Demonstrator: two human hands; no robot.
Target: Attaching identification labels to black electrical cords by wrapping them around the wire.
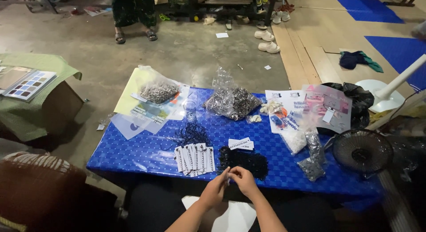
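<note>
My left hand (214,190) and my right hand (243,180) meet at the near edge of a low table covered in a blue checked cloth (146,154). Their fingertips pinch together around something small and white, too small to make out. Just beyond them lies a heap of small black pieces (244,161). To its left sits a row of white printed tags (195,158), with a tangle of black strings (191,135) behind. A few loose tags (241,144) lie above the heap.
Clear bags of small metal parts (158,91) (230,101) (310,158), a glass (190,110), printed sheets (288,108) and a black bag (361,101) crowd the table's far side. A fan (361,150) stands at right. A person's sandalled feet (133,35) and several shoes (266,41) are on the floor beyond.
</note>
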